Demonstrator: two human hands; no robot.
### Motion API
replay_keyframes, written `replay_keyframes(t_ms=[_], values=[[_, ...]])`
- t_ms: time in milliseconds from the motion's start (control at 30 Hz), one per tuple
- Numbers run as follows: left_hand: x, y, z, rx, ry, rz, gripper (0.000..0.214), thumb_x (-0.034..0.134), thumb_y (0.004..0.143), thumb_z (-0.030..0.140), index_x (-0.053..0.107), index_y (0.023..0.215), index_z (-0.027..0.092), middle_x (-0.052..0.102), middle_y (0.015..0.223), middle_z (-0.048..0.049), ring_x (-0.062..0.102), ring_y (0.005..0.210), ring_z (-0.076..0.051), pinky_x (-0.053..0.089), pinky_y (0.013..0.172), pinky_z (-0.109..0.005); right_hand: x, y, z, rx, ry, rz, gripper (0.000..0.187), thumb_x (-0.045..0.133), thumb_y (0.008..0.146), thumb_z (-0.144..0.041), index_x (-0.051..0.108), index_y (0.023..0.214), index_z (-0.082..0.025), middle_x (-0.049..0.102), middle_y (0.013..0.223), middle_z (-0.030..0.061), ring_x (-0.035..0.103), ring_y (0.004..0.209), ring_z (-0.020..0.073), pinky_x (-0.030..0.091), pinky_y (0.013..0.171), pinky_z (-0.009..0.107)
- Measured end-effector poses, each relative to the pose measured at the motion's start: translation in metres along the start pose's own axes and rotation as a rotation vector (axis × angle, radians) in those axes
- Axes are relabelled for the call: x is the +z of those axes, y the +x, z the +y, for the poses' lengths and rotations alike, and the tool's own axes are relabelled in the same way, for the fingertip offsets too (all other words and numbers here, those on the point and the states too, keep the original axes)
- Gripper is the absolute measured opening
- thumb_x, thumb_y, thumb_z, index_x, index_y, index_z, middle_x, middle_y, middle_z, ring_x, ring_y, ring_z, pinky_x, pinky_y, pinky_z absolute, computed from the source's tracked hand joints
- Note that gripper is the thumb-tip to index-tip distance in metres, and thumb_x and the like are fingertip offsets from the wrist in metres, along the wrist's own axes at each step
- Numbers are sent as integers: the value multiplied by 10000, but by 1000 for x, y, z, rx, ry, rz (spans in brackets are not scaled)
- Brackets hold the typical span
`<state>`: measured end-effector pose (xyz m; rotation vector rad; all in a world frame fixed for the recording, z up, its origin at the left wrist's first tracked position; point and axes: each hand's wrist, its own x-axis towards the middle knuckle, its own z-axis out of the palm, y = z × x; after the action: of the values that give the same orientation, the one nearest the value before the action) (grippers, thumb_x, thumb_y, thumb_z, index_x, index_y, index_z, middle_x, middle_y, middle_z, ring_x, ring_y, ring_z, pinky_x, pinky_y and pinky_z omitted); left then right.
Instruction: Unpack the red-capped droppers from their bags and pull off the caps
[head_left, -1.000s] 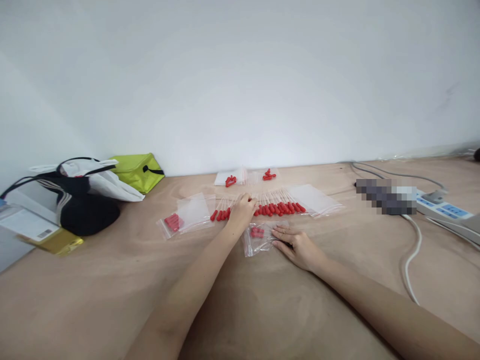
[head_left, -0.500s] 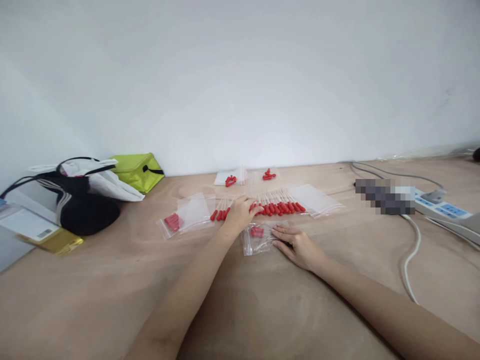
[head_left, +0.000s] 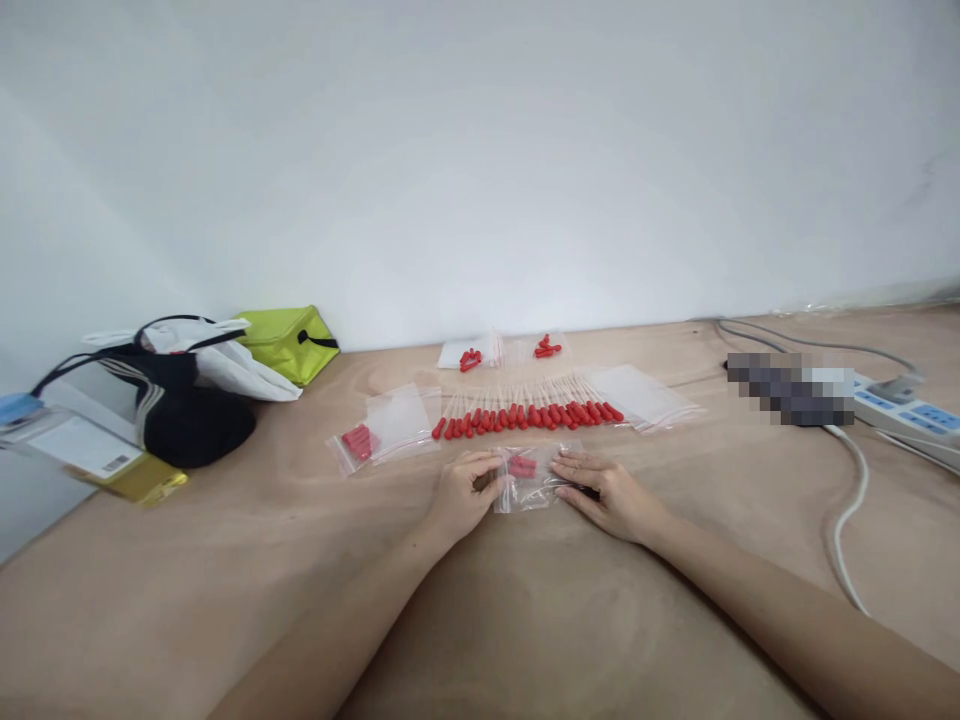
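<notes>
A small clear zip bag [head_left: 529, 477] with a few red pieces inside lies on the wooden table [head_left: 525, 620] between my hands. My left hand [head_left: 463, 490] is at the bag's left edge with its fingers curled and its fingertips on the plastic. My right hand [head_left: 611, 493] lies flat, fingers apart, on the bag's right edge. Just beyond the bag runs a row of red-tipped sticks [head_left: 529, 412]. Left of the row lies another bag of red pieces [head_left: 360, 442].
Empty clear bags [head_left: 645, 398] lie right of the row, and two small piles of red pieces [head_left: 471, 358] sit by the wall. A black-and-white bag [head_left: 187, 400], a green pouch [head_left: 289, 342] and boxes [head_left: 90, 450] stand at left. A power strip [head_left: 911, 412] and cables [head_left: 847, 520] lie at right.
My left hand has drawn back from the row of red-tipped sticks to the left edge of the small bag. My right hand has stayed on the bag. The view shifted slightly.
</notes>
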<state>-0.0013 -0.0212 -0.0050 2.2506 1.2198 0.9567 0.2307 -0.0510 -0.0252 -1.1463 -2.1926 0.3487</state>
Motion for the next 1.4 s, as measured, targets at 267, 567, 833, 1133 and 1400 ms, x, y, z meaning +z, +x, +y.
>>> replay_keyframes(t_ms=[267, 567, 833, 1133, 1400], values=[[-7, 5, 7, 21, 52, -188, 355, 614, 720, 289, 591, 1068, 219, 621, 990, -55, 554, 925, -192, 434, 826, -341, -5, 2, -4, -56, 91, -96, 347, 475, 833, -298, 530, 1168, -227, 567, 1160, 33, 470, 1137, 182, 385, 985, 358], [-6, 5, 13, 0, 70, -194, 183, 610, 710, 297, 569, 847, 183, 580, 883, -29, 529, 844, -174, 422, 775, -320, -6, 2, -5, -50, 88, -82, 338, 470, 835, -301, 547, 1152, -211, 573, 1152, 46, 472, 1134, 186, 387, 983, 353], [-9, 1, 15, 11, 56, -201, 184, 600, 711, 272, 543, 865, 189, 573, 804, -9, 523, 774, -157, 426, 733, -303, -5, 2, -4, -38, 78, -79, 362, 462, 839, -327, 521, 1179, -216, 569, 1159, 40, 465, 1142, 189, 390, 979, 363], [-16, 2, 3, -127, -364, -234, 173, 533, 769, 309, 581, 856, 166, 623, 797, -22, 580, 735, -125, 491, 674, -259, -6, 1, -5, -44, 76, -79, 360, 459, 840, -319, 518, 1183, -226, 574, 1153, 39, 472, 1136, 190, 389, 980, 373], [-101, 28, -7, -322, -356, -50, 328, 687, 599, 402, 607, 799, 154, 678, 746, -40, 639, 655, -157, 536, 642, -296, -6, 1, -7, -30, 54, -64, 361, 463, 839, -320, 522, 1177, -210, 564, 1165, 43, 468, 1139, 193, 391, 980, 375]])
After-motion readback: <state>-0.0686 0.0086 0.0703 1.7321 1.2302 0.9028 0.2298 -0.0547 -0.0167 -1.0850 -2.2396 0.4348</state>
